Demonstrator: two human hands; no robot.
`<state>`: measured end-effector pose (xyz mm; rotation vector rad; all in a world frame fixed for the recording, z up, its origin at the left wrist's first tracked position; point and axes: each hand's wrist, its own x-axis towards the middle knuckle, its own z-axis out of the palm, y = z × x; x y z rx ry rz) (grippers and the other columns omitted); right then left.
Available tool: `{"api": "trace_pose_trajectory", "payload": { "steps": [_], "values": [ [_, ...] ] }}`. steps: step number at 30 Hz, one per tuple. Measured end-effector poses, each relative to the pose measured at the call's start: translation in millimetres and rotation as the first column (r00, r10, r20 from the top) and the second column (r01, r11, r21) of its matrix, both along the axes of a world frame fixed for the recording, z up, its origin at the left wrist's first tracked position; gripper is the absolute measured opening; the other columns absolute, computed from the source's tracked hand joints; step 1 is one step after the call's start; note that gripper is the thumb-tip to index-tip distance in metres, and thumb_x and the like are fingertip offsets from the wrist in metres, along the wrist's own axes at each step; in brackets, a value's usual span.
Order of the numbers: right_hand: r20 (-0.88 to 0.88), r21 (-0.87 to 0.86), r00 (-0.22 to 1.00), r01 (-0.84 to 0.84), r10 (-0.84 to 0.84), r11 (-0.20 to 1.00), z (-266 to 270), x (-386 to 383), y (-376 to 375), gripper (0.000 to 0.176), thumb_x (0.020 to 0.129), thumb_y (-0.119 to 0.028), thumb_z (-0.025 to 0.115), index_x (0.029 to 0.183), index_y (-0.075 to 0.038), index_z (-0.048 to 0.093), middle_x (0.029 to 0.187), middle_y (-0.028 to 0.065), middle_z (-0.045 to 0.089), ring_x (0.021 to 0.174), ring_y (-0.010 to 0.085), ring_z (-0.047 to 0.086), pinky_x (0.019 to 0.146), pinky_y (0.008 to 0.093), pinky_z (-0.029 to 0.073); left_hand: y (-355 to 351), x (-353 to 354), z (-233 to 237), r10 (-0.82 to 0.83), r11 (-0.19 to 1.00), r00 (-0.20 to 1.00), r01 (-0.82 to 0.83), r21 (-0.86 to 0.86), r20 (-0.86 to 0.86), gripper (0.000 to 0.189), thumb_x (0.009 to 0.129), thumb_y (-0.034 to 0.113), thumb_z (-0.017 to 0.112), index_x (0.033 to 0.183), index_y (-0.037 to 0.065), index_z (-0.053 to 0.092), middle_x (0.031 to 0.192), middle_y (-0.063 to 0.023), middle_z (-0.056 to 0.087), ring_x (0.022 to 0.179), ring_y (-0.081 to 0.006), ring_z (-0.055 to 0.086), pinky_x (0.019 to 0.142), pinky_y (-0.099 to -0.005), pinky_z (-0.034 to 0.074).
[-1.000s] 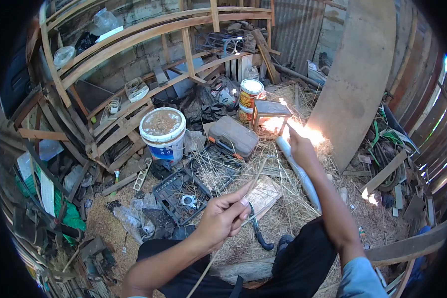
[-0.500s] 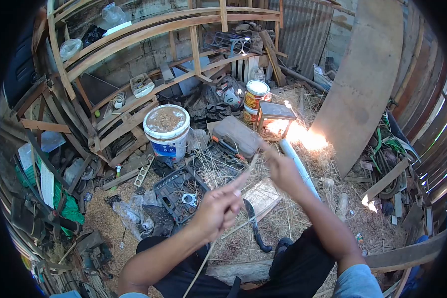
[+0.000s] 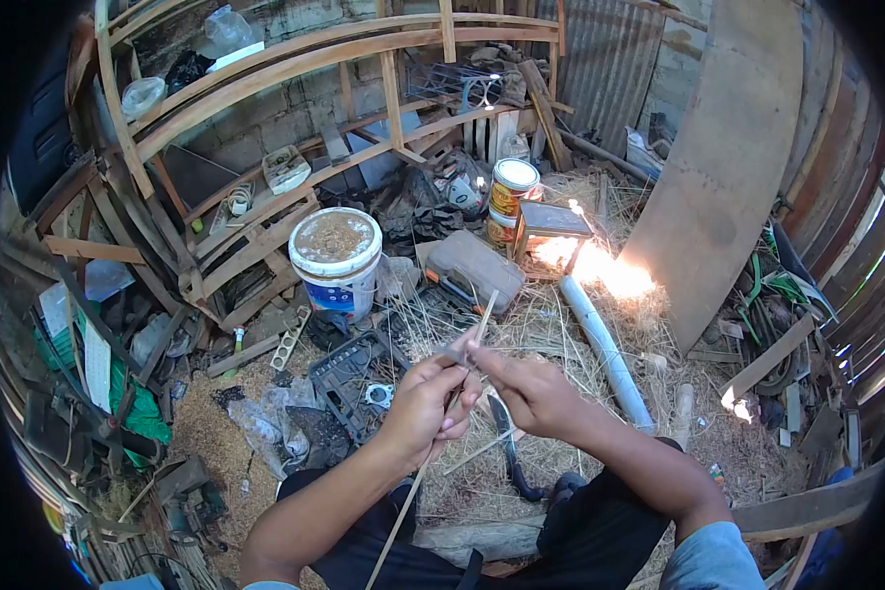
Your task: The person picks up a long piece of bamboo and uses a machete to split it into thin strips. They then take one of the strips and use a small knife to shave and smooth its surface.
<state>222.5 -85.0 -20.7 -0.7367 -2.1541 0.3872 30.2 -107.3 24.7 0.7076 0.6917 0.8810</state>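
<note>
My left hand (image 3: 429, 401) is closed around a long, thin pale strip (image 3: 399, 531), which looks like wood or bamboo. The strip slants from the lower edge, past my left leg, up through the fingers to a tip above them. My right hand (image 3: 529, 391) meets the left one at the strip, thumb and fingers drawn together on it; the exact grip is partly hidden. Below the hands, a tool with a dark curved handle (image 3: 511, 457) lies on the straw-strewn ground between my legs.
A white bucket (image 3: 336, 258) stands ahead left, near an open tool case (image 3: 349, 379). Ahead are a grey closed case (image 3: 474, 267), stacked paint tins (image 3: 514, 187) and a light-coloured pipe (image 3: 605, 349). A broad board (image 3: 723, 167) leans at right. Wooden framing (image 3: 295, 49) runs along the back.
My right hand has moved down and left, from near the strip's tip to beside my left hand. The left hand has turned slightly and stays on the strip.
</note>
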Motion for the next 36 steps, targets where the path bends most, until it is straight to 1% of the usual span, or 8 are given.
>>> {"api": "trace_pose_trajectory", "payload": {
  "steps": [6, 8, 12, 18, 24, 28, 31, 36],
  "values": [
    [0.284, 0.181, 0.927, 0.200, -0.245, 0.963, 5, 18, 12, 0.059, 0.085, -0.006, 0.058, 0.142, -0.018, 0.047, 0.076, 0.0109, 0.063, 0.062, 0.0289, 0.062, 0.057, 0.0373, 0.052, -7, 1, 3, -0.044, 0.999, 0.999, 0.044, 0.011, 0.020, 0.050, 0.101, 0.012, 0.038, 0.151, 0.011, 0.029, 0.070, 0.0004, 0.046, 0.044, -0.0022, 0.028, 0.035, -0.0163, 0.023],
    [0.074, 0.204, 0.943, 0.303, -0.324, 0.931, -8, 31, 40, 0.053, 0.090, -0.008, 0.054, 0.142, -0.016, 0.047, 0.077, 0.0095, 0.063, 0.060, 0.0267, 0.062, 0.056, 0.0378, 0.052, -10, 3, 4, -0.108, 0.994, 0.994, 0.107, 0.018, 0.019, 0.051, 0.101, 0.010, 0.037, 0.151, 0.012, 0.029, 0.069, 0.0007, 0.045, 0.044, -0.0022, 0.028, 0.035, -0.0162, 0.022],
    [0.077, -0.306, 0.782, 0.609, -0.619, 0.732, 22, 64, 49, 0.042, 0.097, -0.010, 0.045, 0.139, -0.008, 0.048, 0.107, 0.0204, 0.065, 0.090, 0.0312, 0.068, 0.077, 0.0360, 0.055, -15, 2, 6, -0.151, 0.988, 0.986, 0.153, -0.026, 0.069, 0.052, 0.101, 0.008, 0.035, 0.152, 0.014, 0.028, 0.068, 0.0007, 0.044, 0.044, -0.0028, 0.027, 0.034, -0.0164, 0.021],
    [0.083, -0.027, 0.996, 0.030, -0.028, 0.999, 6, 13, 1, 0.055, 0.088, -0.006, 0.054, 0.142, -0.017, 0.047, 0.083, 0.0135, 0.066, 0.070, 0.0315, 0.066, 0.064, 0.0423, 0.052, 1, -1, -4, -0.042, 0.980, 0.973, 0.084, -0.180, 0.228, 0.050, 0.100, 0.009, 0.035, 0.149, 0.018, 0.032, 0.067, 0.0013, 0.039, 0.042, -0.0025, 0.026, 0.032, -0.0159, 0.018],
    [0.173, 0.110, 0.957, 0.215, -0.232, 0.970, 3, 21, 15, 0.058, 0.086, -0.002, 0.055, 0.142, -0.014, 0.047, 0.075, 0.0142, 0.061, 0.064, 0.0259, 0.063, 0.060, 0.0355, 0.051, -5, -1, -1, -0.072, 0.972, 0.941, 0.141, -0.190, 0.331, 0.051, 0.100, 0.008, 0.034, 0.151, 0.017, 0.029, 0.064, 0.0021, 0.036, 0.042, -0.0029, 0.026, 0.033, -0.0162, 0.019],
    [0.020, -0.191, 0.775, 0.623, -0.631, 0.759, 2, 89, 68, 0.042, 0.096, -0.006, 0.046, 0.137, -0.011, 0.053, 0.076, 0.0133, 0.060, 0.063, 0.0121, 0.055, 0.061, 0.0337, 0.048, -26, 5, 16, -0.210, 0.969, 0.940, 0.236, -0.069, 0.270, 0.053, 0.101, 0.009, 0.035, 0.152, 0.017, 0.026, 0.065, 0.0012, 0.037, 0.043, -0.0039, 0.025, 0.033, -0.0167, 0.021],
    [-0.127, -0.134, 0.890, 0.422, -0.438, 0.896, 4, 64, 43, 0.042, 0.094, -0.003, 0.048, 0.135, -0.009, 0.055, 0.077, 0.0121, 0.058, 0.061, 0.0153, 0.052, 0.060, 0.0331, 0.046, -7, -3, 2, -0.034, 0.994, 0.978, 0.054, -0.093, 0.207, 0.052, 0.101, 0.010, 0.037, 0.152, 0.018, 0.027, 0.066, 0.0004, 0.039, 0.043, -0.0040, 0.026, 0.033, -0.0167, 0.021],
    [0.106, -0.001, 0.992, 0.073, -0.073, 0.997, 13, 15, -1, 0.054, 0.087, 0.003, 0.053, 0.139, -0.010, 0.051, 0.077, 0.0134, 0.063, 0.065, 0.0266, 0.062, 0.062, 0.0385, 0.051, -3, 4, 0, -0.020, 0.999, 0.994, 0.024, -0.032, 0.105, 0.049, 0.102, 0.012, 0.038, 0.151, 0.016, 0.030, 0.072, 0.0008, 0.043, 0.043, -0.0041, 0.027, 0.035, -0.0179, 0.023]
  ]
}}
